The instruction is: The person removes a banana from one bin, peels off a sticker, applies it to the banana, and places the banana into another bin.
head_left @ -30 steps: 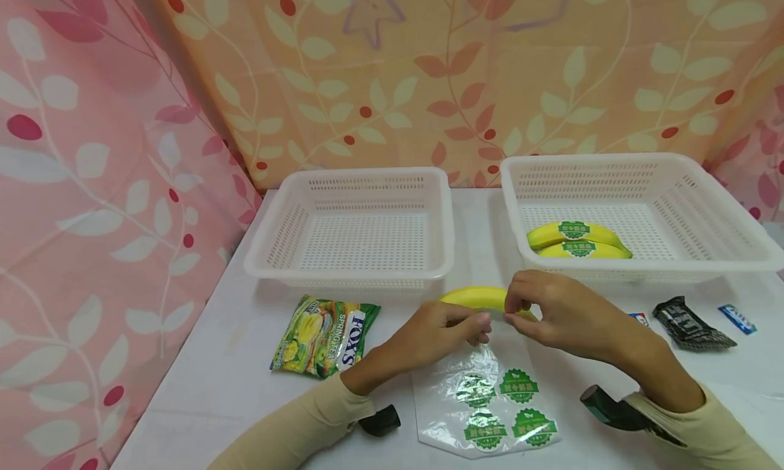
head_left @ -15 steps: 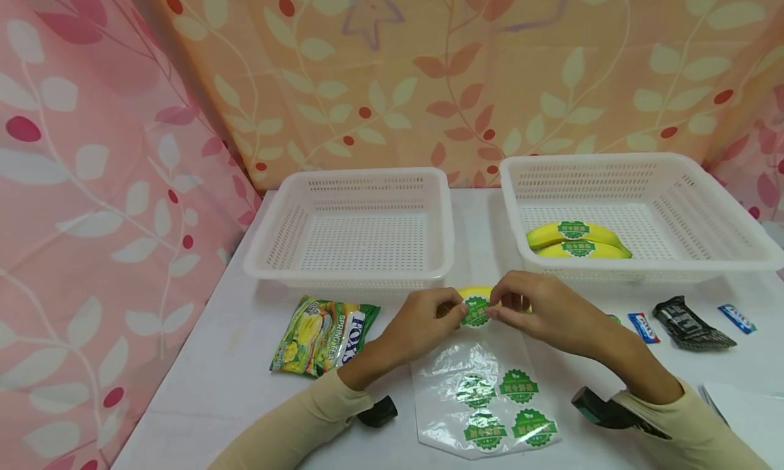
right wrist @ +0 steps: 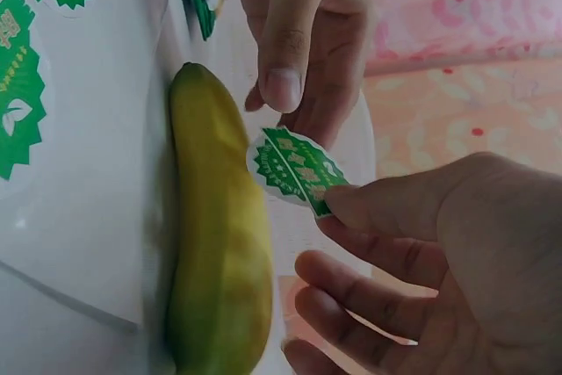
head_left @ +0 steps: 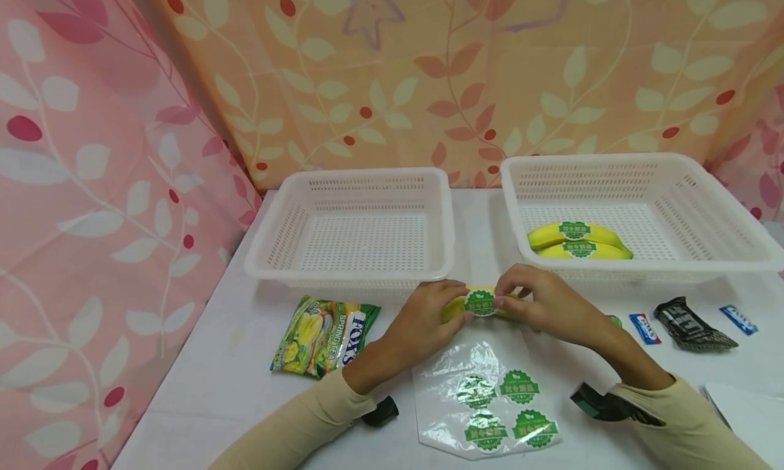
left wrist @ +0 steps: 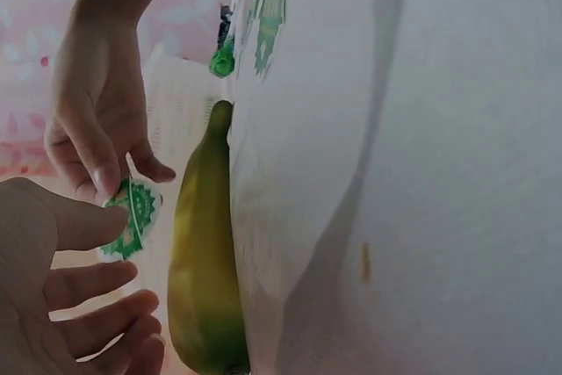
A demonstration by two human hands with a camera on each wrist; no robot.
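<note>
A yellow banana (head_left: 452,308) lies crosswise on the table, just beyond a clear sheet of green round stickers (head_left: 450,368). Over its middle, a green-and-white sticker (right wrist: 294,164) is pinched between thumb and index finger of my right hand (head_left: 545,307). The right wrist view shows this sticker tilted, with its far part free above the peel. My left hand (head_left: 425,324) is at the banana's left end, thumb near the sticker's lower edge. In the left wrist view its fingers (left wrist: 92,283) are spread and loosely bent beside the sticker.
Two white perforated baskets stand at the back, left (head_left: 349,275) and right (head_left: 643,266); the right one holds two stickered bananas (head_left: 548,235). A green Fox's candy bag (head_left: 318,337) lies left. To the right are a black packet (head_left: 692,326) and small blue-white wrapped pieces (head_left: 645,328).
The sticker came into view between both hands, facing me, and has shifted up over the banana's middle. My left hand has loosened from it and spread along the banana's left end.
</note>
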